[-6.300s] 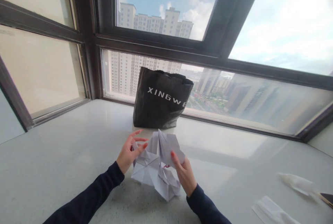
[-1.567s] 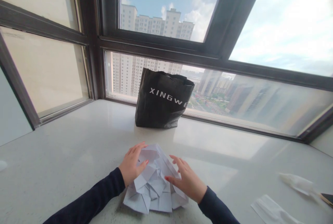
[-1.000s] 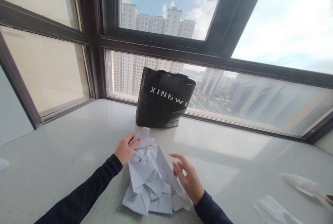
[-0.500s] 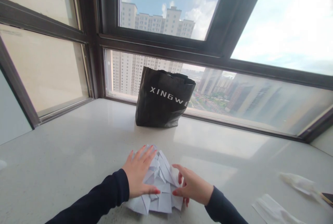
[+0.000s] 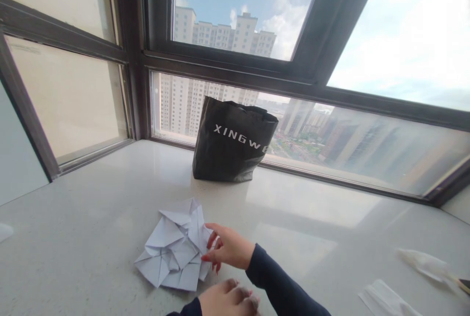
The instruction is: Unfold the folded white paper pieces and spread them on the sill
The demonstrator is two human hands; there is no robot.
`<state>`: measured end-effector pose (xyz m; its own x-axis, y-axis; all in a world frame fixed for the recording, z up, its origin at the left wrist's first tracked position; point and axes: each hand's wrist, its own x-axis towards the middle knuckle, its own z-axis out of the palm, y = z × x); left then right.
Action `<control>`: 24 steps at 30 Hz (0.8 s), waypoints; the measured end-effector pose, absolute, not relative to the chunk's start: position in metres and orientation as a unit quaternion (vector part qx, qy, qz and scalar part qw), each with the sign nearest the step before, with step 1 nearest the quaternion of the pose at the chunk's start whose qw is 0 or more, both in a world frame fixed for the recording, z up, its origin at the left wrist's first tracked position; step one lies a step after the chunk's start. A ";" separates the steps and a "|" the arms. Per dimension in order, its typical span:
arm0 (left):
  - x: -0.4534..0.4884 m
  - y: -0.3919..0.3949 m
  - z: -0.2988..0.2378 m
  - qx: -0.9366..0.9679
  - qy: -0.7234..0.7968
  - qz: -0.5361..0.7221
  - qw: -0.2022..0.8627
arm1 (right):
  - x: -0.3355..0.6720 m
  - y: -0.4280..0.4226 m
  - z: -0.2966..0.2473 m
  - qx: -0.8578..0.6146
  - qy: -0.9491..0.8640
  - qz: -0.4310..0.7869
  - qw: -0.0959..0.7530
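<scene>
A flat, many-pointed piece of folded white paper (image 5: 179, 250) lies on the pale countertop, made of overlapping layers with creases and flaps. My right hand (image 5: 232, 248) is at its right edge, thumb and curled fingers closed about the rim; how far the fingers reach beneath is partly hidden. Low in the view, my left hand (image 5: 225, 299) is apart from the paper, just in front of my right wrist. Its fingers are loosely curled, nothing shows in them, and the thumb and palm are out of sight.
A black bag (image 5: 231, 145) with white lettering stands by the window behind the paper. White tissue-like pieces (image 5: 387, 299) and a pale wrapper (image 5: 424, 262) lie at the lower right, near a dark-tipped object (image 5: 463, 284). Another white scrap (image 5: 5, 232) is at the left edge.
The folded paper has shifted left and turned, with my right hand moving along at its edge. My left hand has come off the paper and dropped to the lower right, its fingers now curled.
</scene>
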<state>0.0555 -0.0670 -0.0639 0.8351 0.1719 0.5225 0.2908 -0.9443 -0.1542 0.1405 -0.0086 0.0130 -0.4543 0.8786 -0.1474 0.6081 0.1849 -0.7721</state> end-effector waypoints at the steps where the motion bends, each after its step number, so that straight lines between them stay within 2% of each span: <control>1: 0.051 -0.063 -0.058 -0.950 -0.124 -0.265 0.111 | 0.141 -0.006 0.014 -0.492 -0.750 0.403 0.180; 8: 0.012 -0.038 -0.025 -0.965 -0.225 -0.137 0.007 | 0.163 0.010 0.005 -0.540 -0.725 0.316 0.286; 14: 0.000 -0.031 -0.025 -0.942 -0.329 -0.067 -0.013 | 0.137 0.004 -0.011 -0.504 -0.728 0.336 0.320; 17: 0.009 -0.049 -0.023 -0.927 -0.360 -0.080 0.063 | 0.115 0.004 -0.016 -0.486 -0.731 0.349 0.330; 19: 0.020 -0.062 -0.024 -0.924 -0.345 -0.132 0.104 | 0.108 0.003 -0.017 -0.478 -0.734 0.346 0.336; 22: 0.037 -0.072 -0.028 -0.929 -0.299 -0.191 0.102 | 0.114 -0.002 -0.015 -0.477 -0.741 0.314 0.353; 24: 0.045 -0.071 -0.029 -0.935 -0.292 -0.183 0.086 | 0.128 -0.010 -0.014 -0.483 -0.745 0.287 0.361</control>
